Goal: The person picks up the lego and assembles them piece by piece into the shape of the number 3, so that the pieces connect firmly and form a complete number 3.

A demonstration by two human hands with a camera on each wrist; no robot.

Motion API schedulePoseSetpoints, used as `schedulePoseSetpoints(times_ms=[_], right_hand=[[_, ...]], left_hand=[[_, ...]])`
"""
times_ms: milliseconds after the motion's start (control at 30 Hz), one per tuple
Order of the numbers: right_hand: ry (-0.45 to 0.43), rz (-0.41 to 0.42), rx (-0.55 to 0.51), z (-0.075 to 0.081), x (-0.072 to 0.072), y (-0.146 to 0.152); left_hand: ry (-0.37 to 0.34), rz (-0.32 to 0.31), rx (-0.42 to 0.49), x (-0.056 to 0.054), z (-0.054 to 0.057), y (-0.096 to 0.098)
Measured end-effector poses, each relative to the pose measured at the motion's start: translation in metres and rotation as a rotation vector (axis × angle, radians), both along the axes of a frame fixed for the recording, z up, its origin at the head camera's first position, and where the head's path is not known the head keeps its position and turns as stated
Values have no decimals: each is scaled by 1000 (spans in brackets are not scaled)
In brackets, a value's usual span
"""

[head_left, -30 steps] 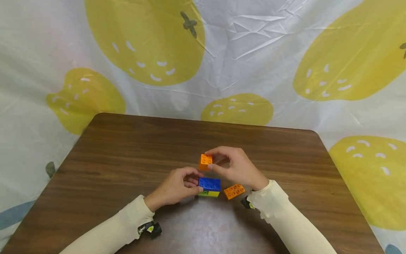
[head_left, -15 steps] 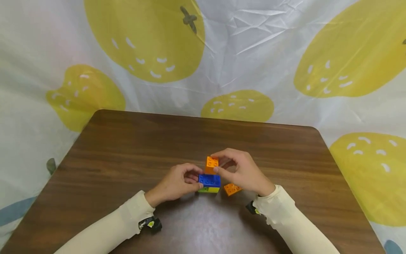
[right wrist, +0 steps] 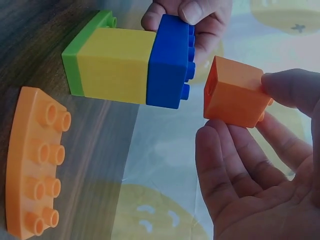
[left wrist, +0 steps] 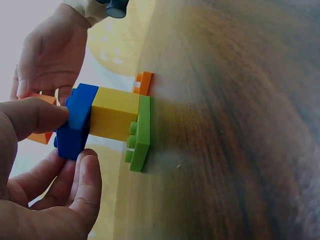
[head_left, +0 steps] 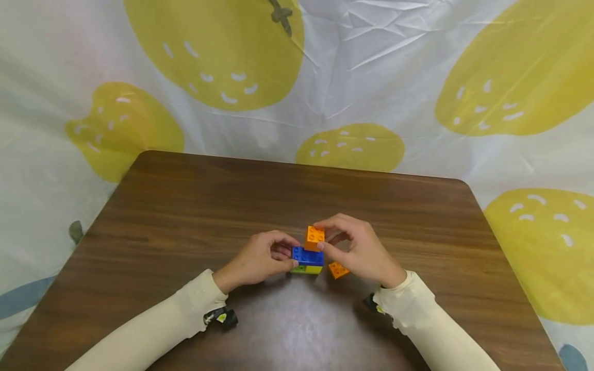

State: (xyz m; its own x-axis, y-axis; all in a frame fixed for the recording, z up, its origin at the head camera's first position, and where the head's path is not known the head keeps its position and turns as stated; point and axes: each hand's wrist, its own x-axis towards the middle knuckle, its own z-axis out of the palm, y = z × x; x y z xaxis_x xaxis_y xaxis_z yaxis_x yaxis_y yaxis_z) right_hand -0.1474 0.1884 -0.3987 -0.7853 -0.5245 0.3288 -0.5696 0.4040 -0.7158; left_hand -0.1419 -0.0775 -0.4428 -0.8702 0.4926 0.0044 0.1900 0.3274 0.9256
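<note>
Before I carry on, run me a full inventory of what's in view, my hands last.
Orange cube: 1, orange, in the right hand, above the blue brick
Blue brick: 1, blue, on the yellow block
Yellow block: 1, yellow, on one end of the green brick
Green brick: 1, green, on the table
Flat brick: 1, orange, on the table beside the stack
Table: 1, brown wood grain, under the bricks
Cloth: 1, white with yellow print, behind the table
Wrist cameras: 2, black, one at each wrist
Sleeves: 2, cream, one per arm
Left hand: 1, bare, holding the blue brick
Right hand: 1, bare, pinching the orange cube
</note>
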Motion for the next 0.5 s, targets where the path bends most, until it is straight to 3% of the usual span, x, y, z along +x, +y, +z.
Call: schedulePoseSetpoints(times_ms=[500], right_hand=[[4, -8, -11, -5, 6, 10]], left_hand=[[-10, 12, -16, 2, 4, 2]])
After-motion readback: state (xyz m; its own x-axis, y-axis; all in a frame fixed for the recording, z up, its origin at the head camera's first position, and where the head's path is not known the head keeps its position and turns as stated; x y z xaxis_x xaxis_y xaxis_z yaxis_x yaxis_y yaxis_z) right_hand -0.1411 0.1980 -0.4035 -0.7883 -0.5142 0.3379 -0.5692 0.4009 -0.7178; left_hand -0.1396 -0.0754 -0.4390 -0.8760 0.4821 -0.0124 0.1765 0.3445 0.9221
